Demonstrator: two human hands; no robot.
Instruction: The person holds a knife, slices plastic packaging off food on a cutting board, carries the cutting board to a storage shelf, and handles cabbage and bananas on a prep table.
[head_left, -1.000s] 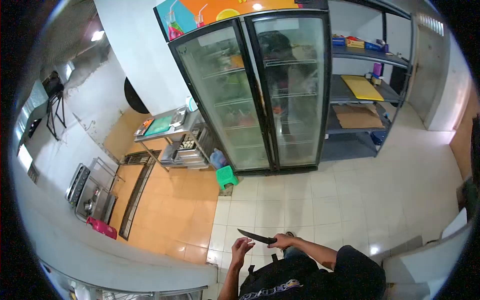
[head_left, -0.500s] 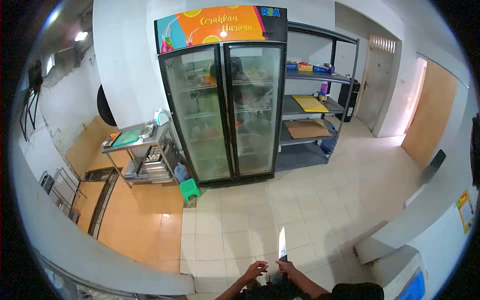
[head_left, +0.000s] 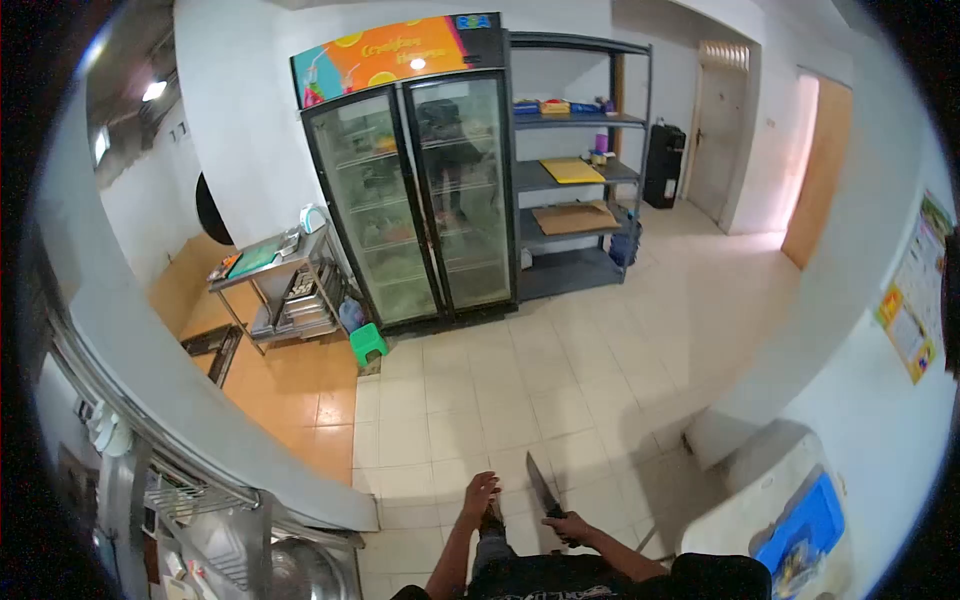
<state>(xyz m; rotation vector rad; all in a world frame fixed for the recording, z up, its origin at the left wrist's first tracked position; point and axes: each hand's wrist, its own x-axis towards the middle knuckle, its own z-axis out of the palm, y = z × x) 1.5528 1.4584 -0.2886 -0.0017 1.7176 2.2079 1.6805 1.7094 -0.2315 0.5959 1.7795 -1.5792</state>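
Observation:
A kitchen knife [head_left: 542, 486] with a long blade and dark handle is in my right hand [head_left: 570, 528], low in the view. My fingers wrap round the handle, and the blade points forward and slightly left. To its left, my left hand [head_left: 482, 494] is raised with nothing in it. Its fingers are apart and loosely bent, not touching the knife.
Ahead stands a two-door display fridge [head_left: 410, 200], with a grey shelf rack [head_left: 575, 255] to its right. A steel table [head_left: 275, 268] and green stool [head_left: 368, 342] are on the left. A blue tray [head_left: 805, 525] lies at right; a steel sink [head_left: 300, 570] is at lower left.
The view has shifted back, bringing the sink and more of the blue tray into sight. My left hand has moved left, away from the knife, whose blade now tilts further left.

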